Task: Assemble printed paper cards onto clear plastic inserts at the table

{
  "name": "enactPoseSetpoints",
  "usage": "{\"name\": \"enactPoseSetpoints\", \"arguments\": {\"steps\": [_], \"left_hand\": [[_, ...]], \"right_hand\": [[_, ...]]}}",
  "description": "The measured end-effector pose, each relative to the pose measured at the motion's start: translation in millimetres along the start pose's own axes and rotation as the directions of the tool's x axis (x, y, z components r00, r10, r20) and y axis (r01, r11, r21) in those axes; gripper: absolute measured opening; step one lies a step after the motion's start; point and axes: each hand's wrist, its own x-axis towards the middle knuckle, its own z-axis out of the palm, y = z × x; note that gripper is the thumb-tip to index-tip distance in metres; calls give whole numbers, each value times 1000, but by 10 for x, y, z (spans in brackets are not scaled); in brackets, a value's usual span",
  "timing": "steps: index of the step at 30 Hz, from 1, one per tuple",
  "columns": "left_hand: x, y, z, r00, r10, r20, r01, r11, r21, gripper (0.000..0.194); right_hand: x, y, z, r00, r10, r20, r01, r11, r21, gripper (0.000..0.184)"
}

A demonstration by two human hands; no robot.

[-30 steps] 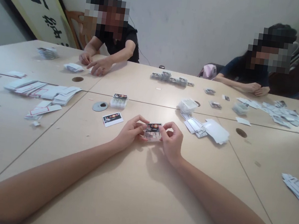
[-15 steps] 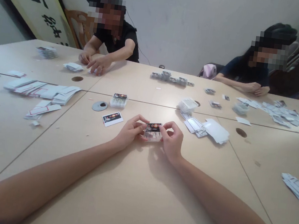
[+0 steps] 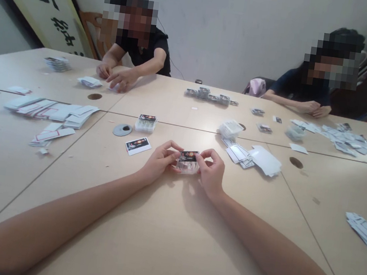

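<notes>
Between my two hands is a small clear plastic box (image 3: 187, 167) with a black printed label (image 3: 188, 156) along its upper part. My left hand (image 3: 163, 161) grips the box's left side, thumb on top. At the right end, my right hand (image 3: 211, 170) pinches the edge, its thumb and finger at the label's corner. Reddish-dark shapes show inside the box, too small to name. Left of my hands lies a flat card (image 3: 138, 146) with a similar black print. Behind that card stands another clear box (image 3: 146, 124) with a label.
A grey disc (image 3: 122, 130) lies left of the second box. Piles of white cards (image 3: 52, 110) spread at the left, and more cards (image 3: 266, 161) lie at the right by clear boxes (image 3: 230, 129). Stacked boxes (image 3: 204, 94) stand farther back. Two people sit across the table (image 3: 171, 230).
</notes>
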Motion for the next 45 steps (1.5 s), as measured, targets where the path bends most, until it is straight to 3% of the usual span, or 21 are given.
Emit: {"name": "enactPoseSetpoints", "arguments": {"steps": [17, 29, 45], "left_hand": [[-6, 2, -2, 1000, -1, -6, 1, 1000, -16, 38], [7, -34, -21, 1000, 17, 14, -17, 1000, 18, 35], [-10, -19, 2, 1000, 19, 14, -19, 1000, 5, 36]], "right_hand": [[-10, -50, -16, 1000, 25, -4, -25, 997, 73, 15], [30, -37, -22, 995, 102, 19, -104, 986, 127, 28], [38, -32, -23, 996, 83, 30, -87, 984, 153, 25]]}}
